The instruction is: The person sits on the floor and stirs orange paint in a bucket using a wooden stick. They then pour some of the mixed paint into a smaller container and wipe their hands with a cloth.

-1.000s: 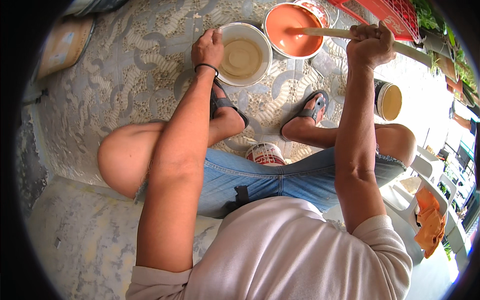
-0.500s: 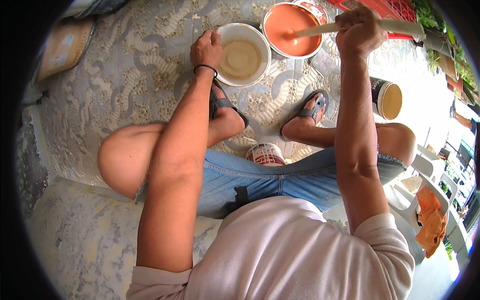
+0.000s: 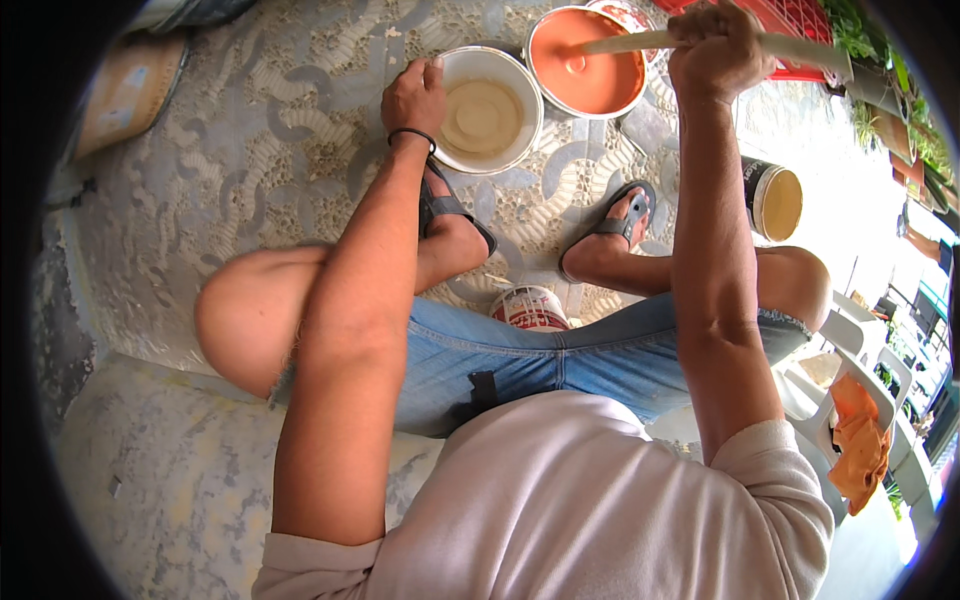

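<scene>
My right hand [image 3: 718, 52] is closed round a long pale stirring stick [image 3: 640, 42], whose far end dips into orange paint [image 3: 590, 80]. That paint fills much of a round white bucket [image 3: 530, 88] on the floor. My left hand [image 3: 413, 98] grips the left rim of a second white bucket [image 3: 533, 130], standing beside the first. Inside this one is a shallow layer of cloudy beige liquid [image 3: 483, 118]. A dark band circles my left wrist.
Between my legs stands a small printed pail [image 3: 530, 308]. Beyond my right forearm, a dark tub with a yellowish end [image 3: 780, 202] rests on the floor. A red crate [image 3: 790, 25] and plants are at the far right. An orange cloth [image 3: 858, 440] hangs on a white chair.
The stick's dipped end has shifted left and up in the orange paint, and my right hand has moved slightly with it. My left hand stays on the bucket rim.
</scene>
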Motion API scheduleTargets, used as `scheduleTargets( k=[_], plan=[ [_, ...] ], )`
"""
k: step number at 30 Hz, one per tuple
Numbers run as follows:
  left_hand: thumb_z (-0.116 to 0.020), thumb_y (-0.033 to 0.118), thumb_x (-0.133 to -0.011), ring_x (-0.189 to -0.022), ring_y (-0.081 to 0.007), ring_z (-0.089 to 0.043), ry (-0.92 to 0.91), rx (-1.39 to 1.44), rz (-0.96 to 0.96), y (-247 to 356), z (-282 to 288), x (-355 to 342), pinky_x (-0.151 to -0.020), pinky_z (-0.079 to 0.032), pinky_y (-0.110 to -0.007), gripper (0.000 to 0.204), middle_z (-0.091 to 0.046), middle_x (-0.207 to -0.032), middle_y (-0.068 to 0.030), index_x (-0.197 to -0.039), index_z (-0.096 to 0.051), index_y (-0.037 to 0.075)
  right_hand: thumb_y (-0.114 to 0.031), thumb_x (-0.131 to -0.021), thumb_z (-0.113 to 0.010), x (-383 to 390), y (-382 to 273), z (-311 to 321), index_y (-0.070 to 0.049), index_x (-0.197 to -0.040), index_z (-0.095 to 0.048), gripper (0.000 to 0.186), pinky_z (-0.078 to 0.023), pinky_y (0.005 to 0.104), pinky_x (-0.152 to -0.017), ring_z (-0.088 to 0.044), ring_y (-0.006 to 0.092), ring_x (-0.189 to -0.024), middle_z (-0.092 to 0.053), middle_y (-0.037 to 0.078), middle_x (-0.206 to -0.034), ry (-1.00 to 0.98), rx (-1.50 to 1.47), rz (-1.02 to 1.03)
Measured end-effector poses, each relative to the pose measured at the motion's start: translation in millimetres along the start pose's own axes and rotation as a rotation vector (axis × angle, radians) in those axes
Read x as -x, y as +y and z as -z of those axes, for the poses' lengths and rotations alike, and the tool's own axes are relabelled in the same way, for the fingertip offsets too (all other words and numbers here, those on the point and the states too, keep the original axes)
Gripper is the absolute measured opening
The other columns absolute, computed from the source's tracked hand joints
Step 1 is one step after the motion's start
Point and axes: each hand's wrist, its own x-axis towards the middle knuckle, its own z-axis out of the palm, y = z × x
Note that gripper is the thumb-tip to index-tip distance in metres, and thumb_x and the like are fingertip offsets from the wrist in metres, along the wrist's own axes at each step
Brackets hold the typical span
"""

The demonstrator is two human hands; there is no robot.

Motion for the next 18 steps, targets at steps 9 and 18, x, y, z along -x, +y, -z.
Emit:
scheduleTargets(
  k=[9, 18],
  plan=[
    [-0.052, 0.050, -0.100, -0.106, -0.0424, -0.068, -0.016, -0.007, -0.002, 5, 4, -3, -0.088, -0.055, -0.051, 0.042, -0.074, -0.111, -0.0166, -0.118, -0.071, 0.017, -0.011, -0.093, -0.060, -5, 0, -6, -0.011, -0.070, -0.047, 0.027, -0.037, 0.0292, -0.042, -0.039, 0.0118, -0.041, -0.039, -0.001, -0.054, -0.078, 0.068, -0.002],
    [-0.052, 0.047, -0.101, -0.105, -0.0424, -0.068, -0.017, -0.004, 0.009, 5, 2, -1, -0.087, -0.054, -0.052, 0.039, -0.074, -0.111, -0.0161, -0.116, -0.071, 0.016, -0.009, -0.094, -0.058, 5, 5, -10, -0.009, -0.076, -0.051, 0.020, -0.035, 0.0281, -0.042, -0.039, 0.0100, -0.043, -0.038, -0.003, -0.057, -0.169, 0.091, -0.151]
  ],
)
